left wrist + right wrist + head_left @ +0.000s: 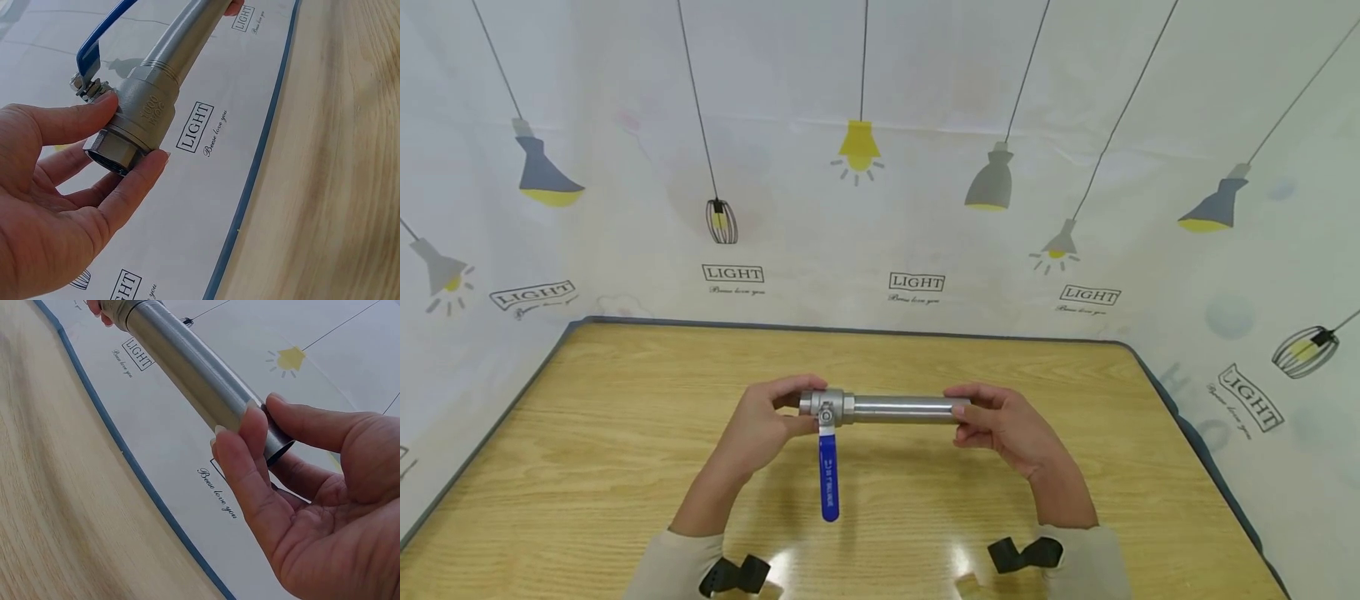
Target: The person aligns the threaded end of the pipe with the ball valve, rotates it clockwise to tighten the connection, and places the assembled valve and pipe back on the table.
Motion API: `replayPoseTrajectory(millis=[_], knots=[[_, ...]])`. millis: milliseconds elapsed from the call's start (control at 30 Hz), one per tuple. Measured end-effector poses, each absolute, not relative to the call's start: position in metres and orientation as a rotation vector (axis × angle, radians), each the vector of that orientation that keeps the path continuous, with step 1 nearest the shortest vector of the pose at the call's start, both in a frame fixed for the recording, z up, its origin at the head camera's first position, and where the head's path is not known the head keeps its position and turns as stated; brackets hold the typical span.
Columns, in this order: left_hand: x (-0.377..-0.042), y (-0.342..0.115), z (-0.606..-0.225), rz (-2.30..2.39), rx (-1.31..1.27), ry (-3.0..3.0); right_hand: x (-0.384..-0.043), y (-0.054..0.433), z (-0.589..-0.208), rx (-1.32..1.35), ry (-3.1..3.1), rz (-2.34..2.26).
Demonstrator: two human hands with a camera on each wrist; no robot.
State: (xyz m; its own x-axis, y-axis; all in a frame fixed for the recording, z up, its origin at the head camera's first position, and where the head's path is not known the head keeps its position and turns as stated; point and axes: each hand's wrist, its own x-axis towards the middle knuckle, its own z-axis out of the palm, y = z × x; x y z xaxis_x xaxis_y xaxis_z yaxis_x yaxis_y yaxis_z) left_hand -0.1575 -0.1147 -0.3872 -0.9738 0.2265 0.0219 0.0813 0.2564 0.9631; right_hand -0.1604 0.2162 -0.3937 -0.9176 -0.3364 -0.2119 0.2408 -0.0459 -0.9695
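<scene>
A metal ball valve (829, 406) with a blue lever handle (828, 479) is joined to a straight steel pipe (902, 408), and both are held up level over the table. My left hand (769, 425) grips the valve body at its open hex end, thumb on the near side, fingers on the far side. In the left wrist view, "1000 WOG" stands in relief on the valve body (147, 109). At the other end, my right hand (1007, 425) pinches the pipe's free end between thumb and fingers. The blue handle points toward me, square to the pipe.
Below lies a wood-grain table (625, 467) with a dark blue edge strip. A white sheet (805, 200) printed with lamps and "LIGHT" labels rises behind it and at both sides. Black straps (733, 575) sit at both sleeve cuffs.
</scene>
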Motion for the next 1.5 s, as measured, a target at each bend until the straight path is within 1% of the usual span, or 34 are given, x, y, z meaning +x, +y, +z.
replayPoseTrajectory(millis=[767, 1500], knots=[[-0.1569, -0.1147, -0.3873, 1.837, 0.293, 2.369, -0.1599, 0.2153, -0.3946, -0.069, 1.862, -2.031], [-0.1583, -0.115, -0.3877, 1.837, 0.31, 2.373, -0.1615, 0.2156, -0.3952, -0.128, 1.843, -2.05]])
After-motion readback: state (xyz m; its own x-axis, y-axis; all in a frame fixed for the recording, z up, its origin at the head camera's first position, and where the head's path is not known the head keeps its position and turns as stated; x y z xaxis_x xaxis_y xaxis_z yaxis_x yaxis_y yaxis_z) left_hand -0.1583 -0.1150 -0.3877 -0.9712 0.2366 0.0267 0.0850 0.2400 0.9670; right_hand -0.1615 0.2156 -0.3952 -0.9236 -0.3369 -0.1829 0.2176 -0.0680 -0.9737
